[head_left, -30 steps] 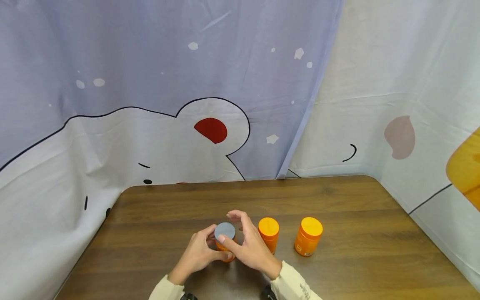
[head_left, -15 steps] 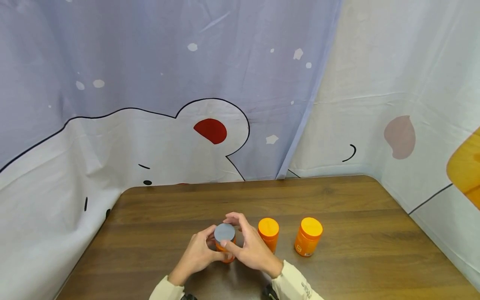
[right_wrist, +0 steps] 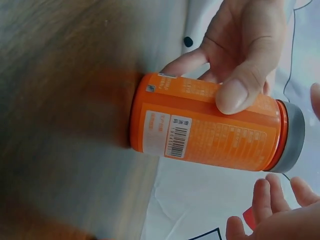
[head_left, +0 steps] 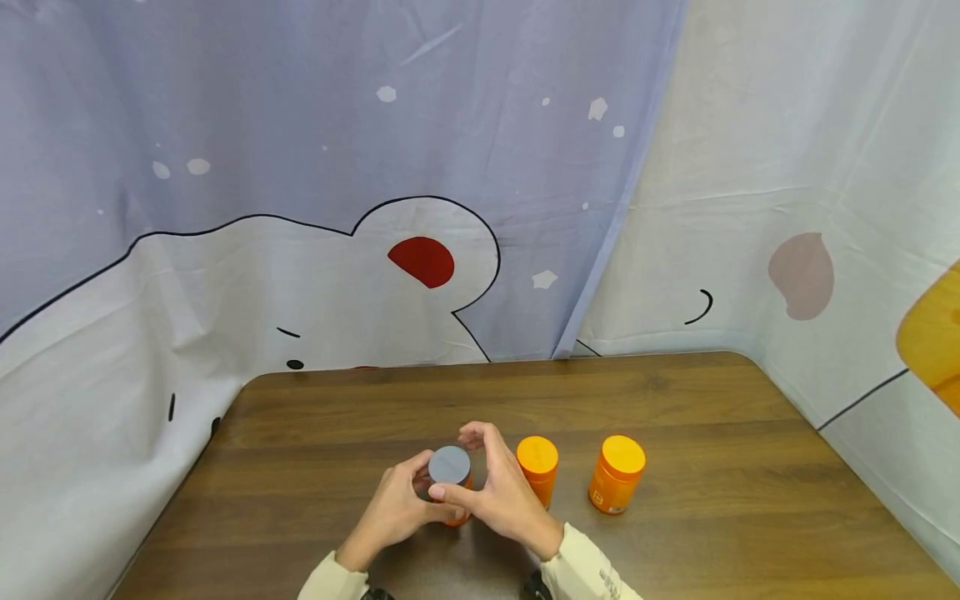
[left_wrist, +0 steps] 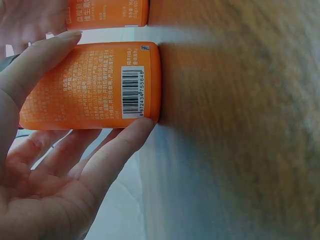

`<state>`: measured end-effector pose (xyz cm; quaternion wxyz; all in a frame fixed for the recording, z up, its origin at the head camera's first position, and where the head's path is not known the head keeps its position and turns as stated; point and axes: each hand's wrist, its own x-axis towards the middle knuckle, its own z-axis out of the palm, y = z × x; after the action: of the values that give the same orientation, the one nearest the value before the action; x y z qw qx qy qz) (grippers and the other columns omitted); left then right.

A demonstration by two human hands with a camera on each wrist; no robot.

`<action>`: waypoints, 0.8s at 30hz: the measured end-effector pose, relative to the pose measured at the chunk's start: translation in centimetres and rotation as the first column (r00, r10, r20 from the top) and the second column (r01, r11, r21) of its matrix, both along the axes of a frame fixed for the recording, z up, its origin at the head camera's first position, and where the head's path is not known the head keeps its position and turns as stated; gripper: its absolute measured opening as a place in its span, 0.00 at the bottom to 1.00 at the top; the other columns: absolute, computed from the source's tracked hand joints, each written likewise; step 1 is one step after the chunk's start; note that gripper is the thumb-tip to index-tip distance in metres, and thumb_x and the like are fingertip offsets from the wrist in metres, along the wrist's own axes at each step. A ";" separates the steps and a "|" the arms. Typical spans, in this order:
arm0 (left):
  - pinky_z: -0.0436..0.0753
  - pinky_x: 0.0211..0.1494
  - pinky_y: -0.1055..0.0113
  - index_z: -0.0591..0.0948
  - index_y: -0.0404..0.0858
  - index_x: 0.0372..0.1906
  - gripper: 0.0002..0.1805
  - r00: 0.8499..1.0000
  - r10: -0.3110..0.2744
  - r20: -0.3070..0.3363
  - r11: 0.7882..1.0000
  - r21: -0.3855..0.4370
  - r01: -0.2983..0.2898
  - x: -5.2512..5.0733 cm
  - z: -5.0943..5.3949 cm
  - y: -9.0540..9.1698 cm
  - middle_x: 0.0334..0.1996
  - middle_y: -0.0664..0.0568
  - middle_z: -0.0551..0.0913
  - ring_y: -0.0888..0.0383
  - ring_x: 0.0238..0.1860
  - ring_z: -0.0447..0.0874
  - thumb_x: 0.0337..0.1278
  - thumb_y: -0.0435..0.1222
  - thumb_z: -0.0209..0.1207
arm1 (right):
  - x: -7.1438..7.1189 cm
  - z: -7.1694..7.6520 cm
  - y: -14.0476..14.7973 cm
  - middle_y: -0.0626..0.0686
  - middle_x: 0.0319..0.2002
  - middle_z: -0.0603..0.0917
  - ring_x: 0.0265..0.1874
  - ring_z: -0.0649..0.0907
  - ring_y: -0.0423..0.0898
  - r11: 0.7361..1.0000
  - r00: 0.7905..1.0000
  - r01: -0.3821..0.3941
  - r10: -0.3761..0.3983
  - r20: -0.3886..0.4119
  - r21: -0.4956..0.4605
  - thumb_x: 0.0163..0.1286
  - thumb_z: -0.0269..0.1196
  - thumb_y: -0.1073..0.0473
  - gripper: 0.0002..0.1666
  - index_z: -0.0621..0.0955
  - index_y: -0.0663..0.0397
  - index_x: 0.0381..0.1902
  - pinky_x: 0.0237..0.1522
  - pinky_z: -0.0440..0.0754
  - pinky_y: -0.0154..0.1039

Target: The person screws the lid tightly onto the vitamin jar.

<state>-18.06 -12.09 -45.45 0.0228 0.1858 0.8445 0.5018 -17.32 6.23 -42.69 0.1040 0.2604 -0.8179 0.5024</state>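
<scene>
An orange jar with a grey lid [head_left: 450, 465] stands upright on the wooden table. My left hand [head_left: 393, 504] grips its body from the left, the thumb across the front. In the left wrist view, the orange jar [left_wrist: 95, 90] shows its printed label and barcode between the left fingers [left_wrist: 117, 150]. My right hand [head_left: 498, 492] is spread around the grey lid, fingers behind it and thumb before it. In the right wrist view, the right fingers [right_wrist: 270, 197] stand apart from the grey lid [right_wrist: 292, 137]; they hold nothing.
Two more orange jars with orange lids stand upright to the right: one [head_left: 537, 467] just behind the right hand, the other [head_left: 617, 473] farther right. Printed curtains [head_left: 315, 275] hang beyond the back edge of the wooden table [head_left: 712, 467].
The right fingers drew nearer the grey lid, then spread away again, and the thumb shifted left in front of it. The left hand and the jar stayed in place.
</scene>
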 end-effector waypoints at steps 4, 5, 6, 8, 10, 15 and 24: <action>0.78 0.39 0.71 0.76 0.48 0.41 0.26 1.000 0.001 0.000 1.000 0.000 -0.001 0.0 0.0 0.0 0.35 0.61 0.81 0.65 0.38 0.82 0.32 0.50 0.72 | 0.0 0.3 0.2 0.42 0.55 0.70 0.56 0.70 0.43 0.999 0.999 -0.034 0.034 0.016 0.007 0.55 0.66 0.41 0.38 0.63 0.43 0.59 0.56 0.68 0.45; 0.78 0.39 0.71 0.76 0.48 0.41 0.26 1.000 -0.003 0.001 1.000 0.007 0.003 0.0 0.0 0.0 0.36 0.60 0.81 0.65 0.38 0.82 0.33 0.49 0.72 | 0.0 0.3 0.2 0.42 0.57 0.70 0.57 0.70 0.44 0.999 0.999 -0.050 0.050 0.019 0.011 0.56 0.65 0.42 0.38 0.63 0.44 0.60 0.57 0.68 0.46; 0.79 0.39 0.71 0.76 0.48 0.42 0.26 1.000 -0.009 0.001 1.000 0.013 0.009 0.0 0.0 -0.1 0.36 0.60 0.81 0.65 0.38 0.82 0.33 0.49 0.72 | 0.0 0.3 0.2 0.43 0.58 0.69 0.58 0.69 0.45 0.998 0.998 -0.068 0.068 0.018 0.015 0.57 0.64 0.43 0.38 0.62 0.46 0.61 0.58 0.67 0.47; 0.79 0.39 0.71 0.76 0.48 0.43 0.26 1.000 -0.023 0.003 1.000 0.021 0.023 0.0 0.0 -0.1 0.37 0.60 0.81 0.65 0.38 0.82 0.34 0.48 0.72 | 0.0 0.3 0.3 0.44 0.59 0.68 0.59 0.69 0.47 0.995 0.994 -0.103 0.103 0.022 0.012 0.59 0.63 0.46 0.37 0.62 0.49 0.62 0.59 0.67 0.48; 0.79 0.40 0.71 0.75 0.47 0.44 0.27 0.999 -0.036 0.004 0.999 0.030 0.036 0.0 0.0 -0.1 0.39 0.59 0.82 0.64 0.39 0.83 0.35 0.48 0.71 | 0.0 0.3 0.2 0.44 0.59 0.68 0.59 0.69 0.47 0.992 0.992 -0.125 0.125 0.022 0.008 0.60 0.63 0.49 0.36 0.62 0.49 0.62 0.59 0.66 0.49; 0.79 0.41 0.71 0.75 0.46 0.46 0.28 0.999 -0.037 0.004 0.999 0.030 0.037 0.1 0.0 -0.3 0.41 0.58 0.82 0.64 0.39 0.83 0.35 0.48 0.71 | 0.0 0.2 -0.1 0.43 0.57 0.71 0.57 0.71 0.43 0.990 0.990 -0.142 0.142 0.001 -0.001 0.61 0.63 0.51 0.33 0.62 0.43 0.61 0.59 0.66 0.49; 0.79 0.41 0.70 0.76 0.46 0.45 0.27 0.999 -0.034 -0.003 0.999 0.023 0.034 0.1 -0.1 -0.2 0.40 0.58 0.83 0.63 0.40 0.83 0.35 0.47 0.72 | 0.2 -0.2 -0.4 0.42 0.50 0.75 0.50 0.74 0.40 1.000 1.000 -0.023 0.023 -0.001 0.001 0.53 0.68 0.43 0.36 0.67 0.39 0.57 0.54 0.70 0.50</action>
<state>-17.97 -12.26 -45.52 0.0282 0.2010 0.8353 0.5109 -17.11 5.85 -42.89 0.0985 0.2700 -0.8152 0.5029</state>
